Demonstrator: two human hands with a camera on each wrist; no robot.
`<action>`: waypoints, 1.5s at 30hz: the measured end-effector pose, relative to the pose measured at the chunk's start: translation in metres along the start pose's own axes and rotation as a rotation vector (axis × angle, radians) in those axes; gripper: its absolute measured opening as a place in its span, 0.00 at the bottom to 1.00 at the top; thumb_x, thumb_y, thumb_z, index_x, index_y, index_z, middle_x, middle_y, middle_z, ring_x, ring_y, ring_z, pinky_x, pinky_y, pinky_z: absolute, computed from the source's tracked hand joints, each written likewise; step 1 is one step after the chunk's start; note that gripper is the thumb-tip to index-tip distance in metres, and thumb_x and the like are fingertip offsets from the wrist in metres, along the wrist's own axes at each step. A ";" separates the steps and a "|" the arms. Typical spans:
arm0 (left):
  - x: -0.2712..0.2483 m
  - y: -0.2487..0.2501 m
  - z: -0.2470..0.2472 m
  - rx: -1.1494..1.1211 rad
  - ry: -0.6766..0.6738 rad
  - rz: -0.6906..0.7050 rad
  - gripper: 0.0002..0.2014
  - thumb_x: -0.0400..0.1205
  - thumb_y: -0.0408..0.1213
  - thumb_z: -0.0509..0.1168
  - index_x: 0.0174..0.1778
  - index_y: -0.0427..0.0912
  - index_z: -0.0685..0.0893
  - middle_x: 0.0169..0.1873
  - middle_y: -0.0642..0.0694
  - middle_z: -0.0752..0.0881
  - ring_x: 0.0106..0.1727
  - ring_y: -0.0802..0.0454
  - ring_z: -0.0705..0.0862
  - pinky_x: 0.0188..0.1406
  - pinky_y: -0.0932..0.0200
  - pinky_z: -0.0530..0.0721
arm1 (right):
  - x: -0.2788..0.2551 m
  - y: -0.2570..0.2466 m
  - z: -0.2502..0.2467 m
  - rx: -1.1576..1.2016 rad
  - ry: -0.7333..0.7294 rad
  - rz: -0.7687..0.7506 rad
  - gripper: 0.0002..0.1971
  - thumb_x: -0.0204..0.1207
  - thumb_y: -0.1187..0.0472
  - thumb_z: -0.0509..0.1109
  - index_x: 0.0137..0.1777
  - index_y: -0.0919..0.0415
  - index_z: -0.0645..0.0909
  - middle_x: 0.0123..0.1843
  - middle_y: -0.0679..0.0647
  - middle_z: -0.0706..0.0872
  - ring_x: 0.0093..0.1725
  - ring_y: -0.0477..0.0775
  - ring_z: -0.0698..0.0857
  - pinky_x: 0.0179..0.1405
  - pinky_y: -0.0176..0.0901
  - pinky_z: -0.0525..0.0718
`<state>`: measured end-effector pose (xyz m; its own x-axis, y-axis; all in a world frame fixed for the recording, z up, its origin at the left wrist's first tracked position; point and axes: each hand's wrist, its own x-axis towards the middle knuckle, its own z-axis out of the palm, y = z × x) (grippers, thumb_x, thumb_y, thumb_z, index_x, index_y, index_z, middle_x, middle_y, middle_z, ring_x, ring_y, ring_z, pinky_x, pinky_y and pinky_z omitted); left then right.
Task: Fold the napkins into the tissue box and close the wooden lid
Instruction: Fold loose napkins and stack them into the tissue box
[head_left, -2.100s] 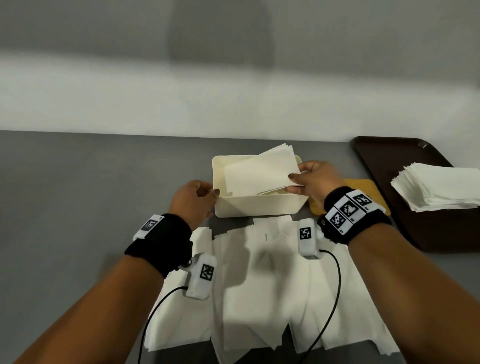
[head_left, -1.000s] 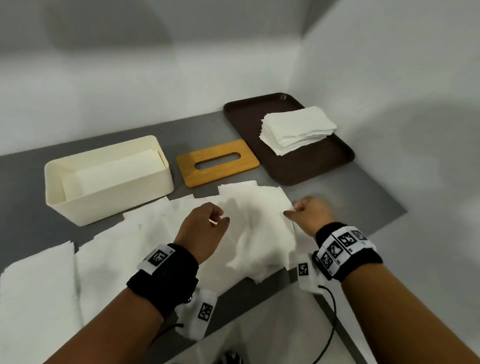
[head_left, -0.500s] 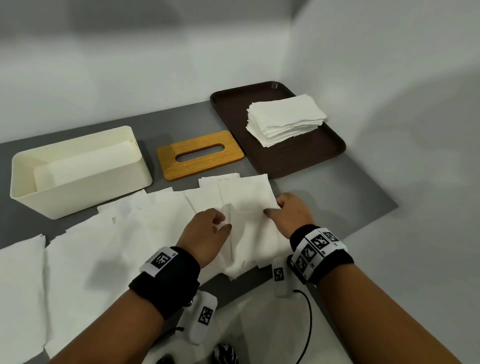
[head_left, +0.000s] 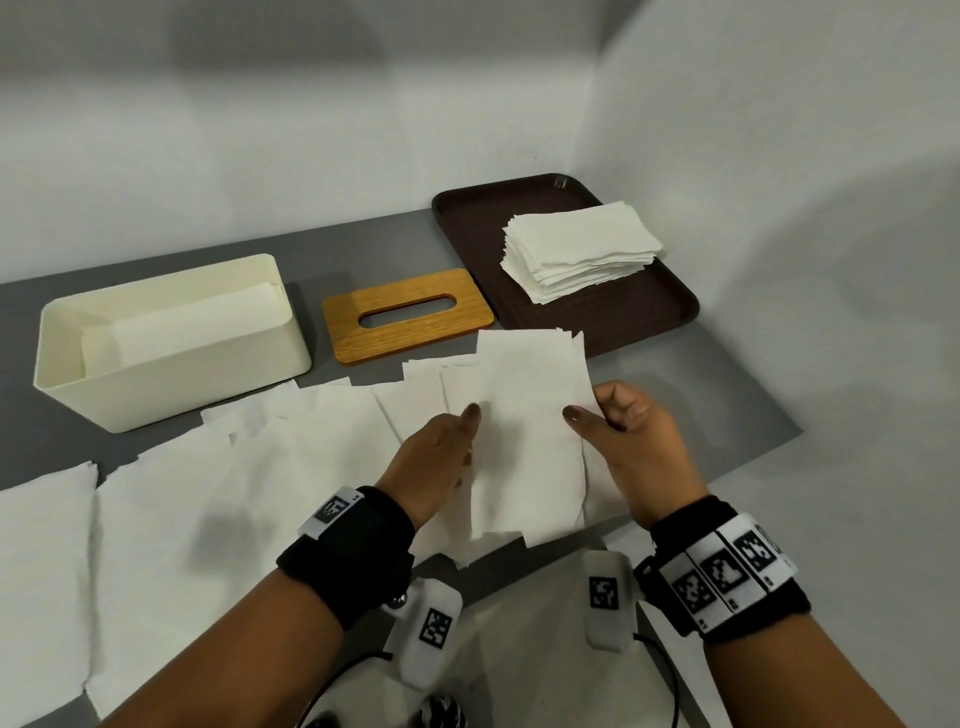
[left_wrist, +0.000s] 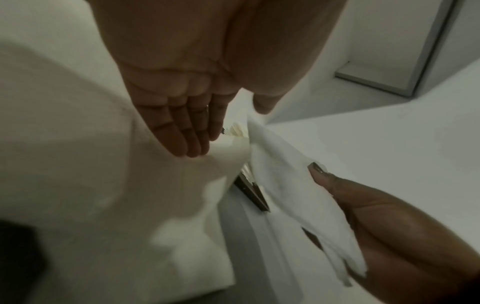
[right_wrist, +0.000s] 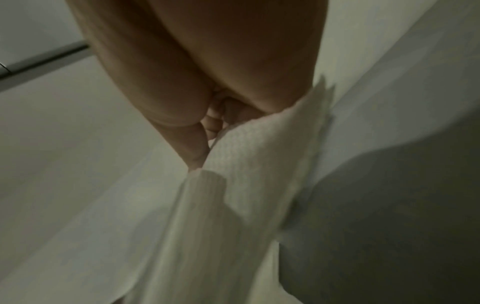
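Napkin (head_left: 524, 415) — white, textured sheet, lifted off the spread, pinched at its right edge between thumb and curled fingers of right hand (head_left: 631, 431). Left hand (head_left: 441, 452) at the sheet's left edge: fingers straight and together under the paper, thumb tip on top; no curl shown in the left wrist view.

Directly beneath and to the left of the grip: loose napkins (head_left: 249, 467), overlapping in a row across the near part of the table (head_left: 727, 415), grey and matte, one sheet hanging past the near edge.

Beyond the grip: wooden lid (head_left: 415, 338), flat on the table, oval slot up, off the box. Left of the lid, well left of the grip: tissue box (head_left: 182, 374), cream, open-topped, folded white paper inside.

Beyond and right of the grip: dark brown tray (head_left: 649, 317) carrying a stack of folded napkins (head_left: 579, 249), near corner of the tray hidden behind the lifted sheet.

Surroundings — plain pale walls meeting in a corner behind the tray; table set against both.
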<state>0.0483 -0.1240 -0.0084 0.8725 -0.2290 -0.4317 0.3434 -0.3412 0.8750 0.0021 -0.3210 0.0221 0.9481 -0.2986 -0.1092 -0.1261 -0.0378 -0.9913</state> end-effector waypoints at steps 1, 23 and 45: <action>-0.001 0.005 0.001 -0.084 -0.045 -0.027 0.20 0.82 0.66 0.53 0.49 0.55 0.79 0.55 0.47 0.85 0.58 0.44 0.83 0.63 0.45 0.82 | 0.000 -0.002 0.001 0.020 -0.019 -0.010 0.05 0.76 0.74 0.71 0.51 0.73 0.82 0.49 0.59 0.92 0.45 0.50 0.91 0.47 0.36 0.87; 0.000 -0.046 -0.079 -0.449 0.118 -0.142 0.08 0.88 0.37 0.59 0.58 0.43 0.82 0.49 0.46 0.91 0.46 0.49 0.90 0.34 0.56 0.87 | 0.028 -0.049 0.018 -0.277 0.004 -0.216 0.05 0.78 0.63 0.72 0.50 0.64 0.85 0.41 0.55 0.88 0.42 0.52 0.85 0.49 0.44 0.82; -0.008 -0.060 -0.094 -0.426 0.117 -0.205 0.24 0.82 0.59 0.59 0.57 0.41 0.83 0.56 0.34 0.88 0.58 0.34 0.86 0.63 0.37 0.83 | 0.008 0.049 0.145 -0.235 -0.214 0.190 0.10 0.78 0.60 0.72 0.46 0.69 0.81 0.39 0.57 0.82 0.39 0.53 0.77 0.42 0.45 0.77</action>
<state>0.0529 -0.0161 -0.0368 0.7968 -0.0836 -0.5985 0.6028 0.0404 0.7969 0.0459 -0.1871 -0.0381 0.9378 -0.1163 -0.3271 -0.3457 -0.2261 -0.9107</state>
